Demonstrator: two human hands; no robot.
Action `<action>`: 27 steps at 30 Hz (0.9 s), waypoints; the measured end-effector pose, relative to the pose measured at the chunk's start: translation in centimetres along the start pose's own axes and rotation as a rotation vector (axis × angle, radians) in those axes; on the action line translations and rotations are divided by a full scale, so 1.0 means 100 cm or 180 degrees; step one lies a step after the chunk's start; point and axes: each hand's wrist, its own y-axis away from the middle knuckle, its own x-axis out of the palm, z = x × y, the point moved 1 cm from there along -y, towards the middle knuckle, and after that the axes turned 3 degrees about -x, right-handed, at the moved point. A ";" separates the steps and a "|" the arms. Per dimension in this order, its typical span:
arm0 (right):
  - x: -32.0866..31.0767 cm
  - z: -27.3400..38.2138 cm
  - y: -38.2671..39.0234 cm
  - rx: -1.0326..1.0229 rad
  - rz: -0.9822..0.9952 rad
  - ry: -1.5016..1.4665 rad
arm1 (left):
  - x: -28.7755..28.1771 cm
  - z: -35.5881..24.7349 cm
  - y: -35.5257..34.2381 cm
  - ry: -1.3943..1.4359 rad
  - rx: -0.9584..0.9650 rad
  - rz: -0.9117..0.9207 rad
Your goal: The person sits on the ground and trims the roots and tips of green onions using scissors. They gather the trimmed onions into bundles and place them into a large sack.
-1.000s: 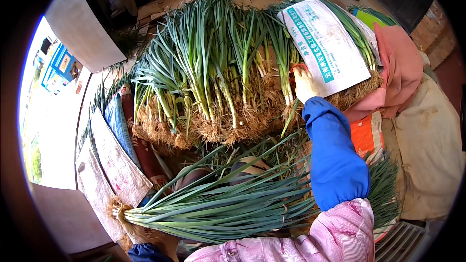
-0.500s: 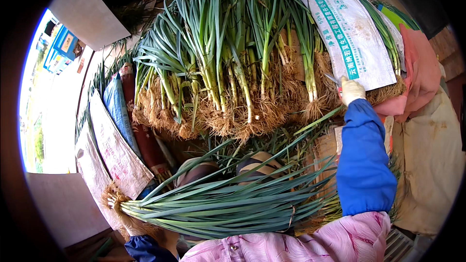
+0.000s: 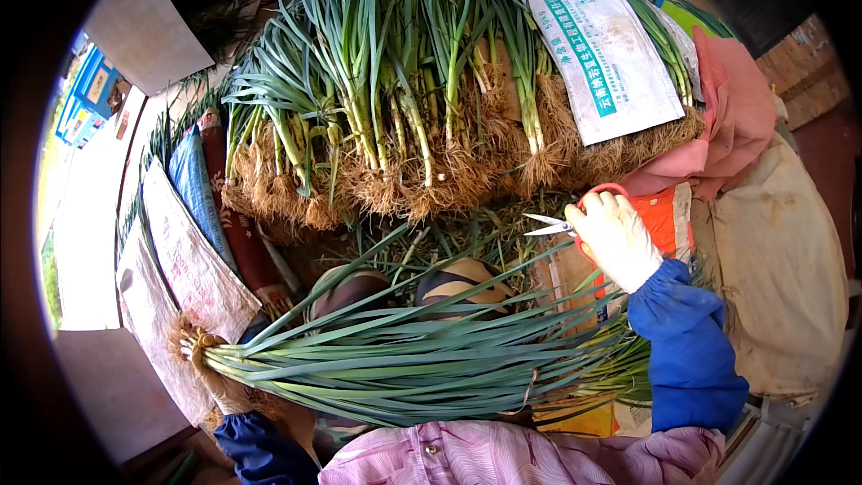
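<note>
My left hand (image 3: 211,375), in a pale glove, is closed round the root end of a bunch of leek-like greens (image 3: 386,364). Its long flat leaves stretch rightward across my lap, and brown roots stick out past my fingers. In my gloved right hand (image 3: 612,235) is a pair of scissors (image 3: 549,225) with red handles. Their blades are parted and point left, above the leaf ends and apart from them. Beyond my knees lies a big heap of the same greens (image 3: 377,90), with bushy brown roots toward me and leaves pointing away.
A white printed sack (image 3: 620,54) covers the heap's right part, beside a pink cloth (image 3: 732,117). White sacks (image 3: 193,251) and a blue one (image 3: 199,175) lie at left. Leaf scraps (image 3: 485,224) litter the space before my knees. An orange-red bag (image 3: 660,220) sits beyond my right wrist.
My right hand has come nearer, down from beside the white sack, bringing the scissors over toward the leaf ends. The left hand still grips the bunch. The whole view has shifted slightly.
</note>
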 end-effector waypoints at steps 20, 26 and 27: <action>-0.046 -0.044 0.094 0.0869 0.0104 0.0410 | -0.001 -0.001 0.007 0.0073 -0.0099 0.0022; -0.026 -0.062 0.095 0.1264 -0.0682 0.0797 | -0.007 -0.010 0.007 0.0088 -0.0118 0.0169; -0.033 -0.067 0.093 0.1785 -0.1129 0.0206 | -0.008 -0.010 0.006 0.0096 -0.0166 0.0197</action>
